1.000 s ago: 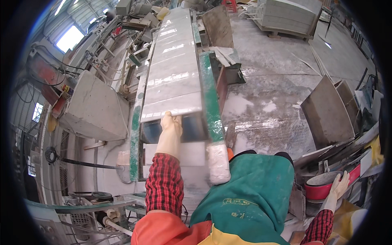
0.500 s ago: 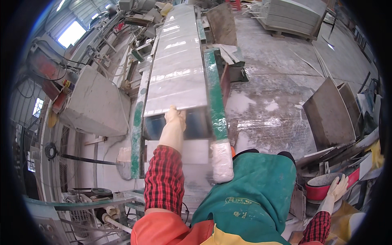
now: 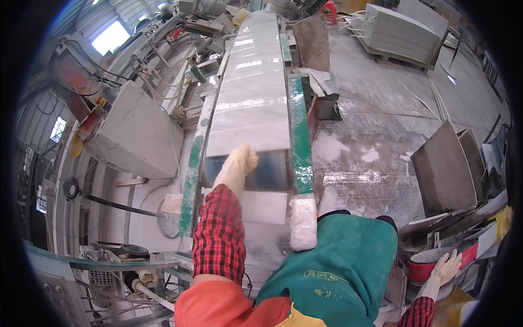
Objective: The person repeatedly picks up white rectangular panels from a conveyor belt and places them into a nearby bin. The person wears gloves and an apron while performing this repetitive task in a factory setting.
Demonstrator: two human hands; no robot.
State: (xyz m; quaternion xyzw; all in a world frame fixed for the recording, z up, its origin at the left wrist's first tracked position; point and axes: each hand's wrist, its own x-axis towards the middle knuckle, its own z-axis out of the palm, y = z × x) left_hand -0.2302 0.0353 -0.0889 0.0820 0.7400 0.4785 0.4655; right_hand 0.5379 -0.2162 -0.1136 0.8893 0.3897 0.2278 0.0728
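A row of shiny white stone slabs [image 3: 248,109] lies along a long conveyor between green side rails. My left hand [image 3: 238,163], in what looks like a cream glove, reaches forward to the near edge of the closest slab. Its fingers are curled closed at that edge; the part of the grip under the slab is hidden. A dark blue roller or belt end [image 3: 268,170] shows just below the edge. Far to the lower right, my right hand [image 3: 447,268] is stretched out with fingers spread, close beside the rim of a red oval tub [image 3: 420,271].
A green rail [image 3: 300,136] with a plastic-wrapped end [image 3: 303,229] runs beside my green apron. Brown boards [image 3: 444,169] lean at the right. Stacked slabs [image 3: 400,32] stand at the back right. A large pale block-shaped housing [image 3: 133,131] and a rod with a black knob [image 3: 71,188] are at left.
The whole view has shifted, so the scene sits a little further right and lower. My left hand stays at the slab's near edge, its fingers more curled. My right hand remains by the tub.
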